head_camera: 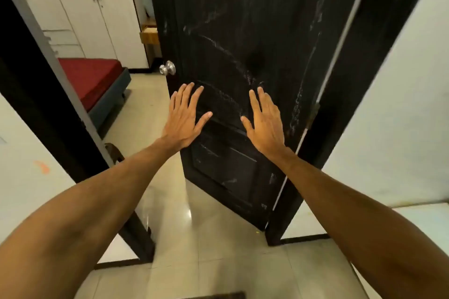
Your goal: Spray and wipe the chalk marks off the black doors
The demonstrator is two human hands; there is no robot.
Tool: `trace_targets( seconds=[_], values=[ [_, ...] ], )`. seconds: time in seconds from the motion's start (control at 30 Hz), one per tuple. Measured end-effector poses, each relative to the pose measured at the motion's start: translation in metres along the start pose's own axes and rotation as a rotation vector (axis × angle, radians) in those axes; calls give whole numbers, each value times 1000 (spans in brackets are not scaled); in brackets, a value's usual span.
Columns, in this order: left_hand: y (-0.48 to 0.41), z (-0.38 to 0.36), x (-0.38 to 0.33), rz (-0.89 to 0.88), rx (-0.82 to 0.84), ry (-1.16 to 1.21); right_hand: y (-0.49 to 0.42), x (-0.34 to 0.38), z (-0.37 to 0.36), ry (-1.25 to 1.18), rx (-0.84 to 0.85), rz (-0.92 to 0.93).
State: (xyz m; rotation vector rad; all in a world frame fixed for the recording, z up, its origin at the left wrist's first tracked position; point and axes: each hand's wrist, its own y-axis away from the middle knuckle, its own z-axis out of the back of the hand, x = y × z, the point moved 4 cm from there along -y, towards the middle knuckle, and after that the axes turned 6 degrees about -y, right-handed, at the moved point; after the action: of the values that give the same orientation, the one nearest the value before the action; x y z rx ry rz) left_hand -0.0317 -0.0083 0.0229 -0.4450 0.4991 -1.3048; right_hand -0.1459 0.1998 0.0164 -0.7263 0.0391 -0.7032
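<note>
A black panelled door (243, 19) stands open in front of me, hinged at the right. White chalk marks (226, 48) streak across its panels, and more run down its right side (297, 109). My left hand (184, 119) and my right hand (264, 121) are both stretched out before the door's middle, palms away from me, fingers spread, holding nothing. A silver round knob (167, 68) sticks out at the door's left edge. No spray bottle or cloth is in view.
The black door frame (56, 114) rises at the left and another post (359, 94) at the right. Through the doorway lie a red mattress on a dark base (97, 77), white wardrobes (80, 2) and a small wooden table (149, 34). The floor is glossy beige tile (213, 238).
</note>
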Motion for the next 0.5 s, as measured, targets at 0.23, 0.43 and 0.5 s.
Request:
trace_targets(
  seconds=[0.23,0.43,0.5],
  values=[
    [2,-87,81,197,180,22,-37,4,-131,-191,196,-78],
    [0,-163,149,373,275,23,-80,8,-255,-299,333,-42],
    [-3,-182,171,464,298,17,-98,10,-295,-319,394,-44]
  ],
)
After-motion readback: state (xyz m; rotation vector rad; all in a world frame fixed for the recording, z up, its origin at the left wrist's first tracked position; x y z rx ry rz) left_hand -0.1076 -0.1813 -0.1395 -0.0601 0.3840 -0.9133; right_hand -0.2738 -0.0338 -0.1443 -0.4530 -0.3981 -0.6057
